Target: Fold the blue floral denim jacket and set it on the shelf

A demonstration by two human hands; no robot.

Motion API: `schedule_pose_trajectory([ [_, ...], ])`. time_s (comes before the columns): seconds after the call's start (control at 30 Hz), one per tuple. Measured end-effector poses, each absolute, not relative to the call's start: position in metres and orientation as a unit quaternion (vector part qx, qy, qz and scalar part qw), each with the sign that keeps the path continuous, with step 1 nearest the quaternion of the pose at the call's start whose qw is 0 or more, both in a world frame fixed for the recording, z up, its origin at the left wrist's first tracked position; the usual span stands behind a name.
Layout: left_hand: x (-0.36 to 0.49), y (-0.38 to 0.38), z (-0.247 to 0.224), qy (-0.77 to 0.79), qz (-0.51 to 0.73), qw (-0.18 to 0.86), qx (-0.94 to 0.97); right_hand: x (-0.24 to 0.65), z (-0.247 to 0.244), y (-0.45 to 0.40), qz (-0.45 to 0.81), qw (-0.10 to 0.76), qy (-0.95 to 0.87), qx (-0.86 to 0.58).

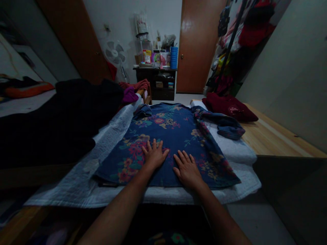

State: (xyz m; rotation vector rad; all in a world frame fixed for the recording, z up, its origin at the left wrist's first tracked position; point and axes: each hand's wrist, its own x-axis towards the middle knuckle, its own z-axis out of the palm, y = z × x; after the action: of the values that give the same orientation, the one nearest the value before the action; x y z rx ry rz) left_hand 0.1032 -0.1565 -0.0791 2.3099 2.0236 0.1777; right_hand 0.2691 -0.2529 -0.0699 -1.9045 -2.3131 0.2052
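A blue floral long-sleeved garment (173, 132) lies spread out on a pale quilted cloth (112, 136), its neckline at the far side. One sleeve reaches out to the right and bends near its end; the other shows only as a short bunched part at the upper left. My left hand (154, 154) rests flat on the middle of the garment with its fingers spread. Just right of it, my right hand (187, 170) lies palm down on the fabric, fingers apart. Neither hand grips anything.
Dark clothes (51, 119) are heaped at the left, with a purple cloth (129, 95) beside them. A maroon folded garment (230, 107) lies on the wooden board (270, 136) at the right. Behind stand a fan (115, 52) and a dark shelf (155, 81).
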Motion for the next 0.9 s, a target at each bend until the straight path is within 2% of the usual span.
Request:
schedule_pose_trajectory([
  [0.57, 0.104, -0.161, -0.075, 0.645, 0.077, 0.006, 0.76, 0.32, -0.073, -0.291, 0.057, 0.047, -0.688, -0.722],
  [0.77, 0.114, -0.173, -0.073, 0.488, 0.085, 0.058, 0.867, 0.313, -0.07, -0.282, 0.077, 0.048, -0.67, -0.737],
  [0.9, 0.13, -0.191, -0.078, 0.508, 0.073, 0.062, 0.856, 0.305, -0.069, -0.267, 0.082, 0.064, -0.72, -0.686],
])
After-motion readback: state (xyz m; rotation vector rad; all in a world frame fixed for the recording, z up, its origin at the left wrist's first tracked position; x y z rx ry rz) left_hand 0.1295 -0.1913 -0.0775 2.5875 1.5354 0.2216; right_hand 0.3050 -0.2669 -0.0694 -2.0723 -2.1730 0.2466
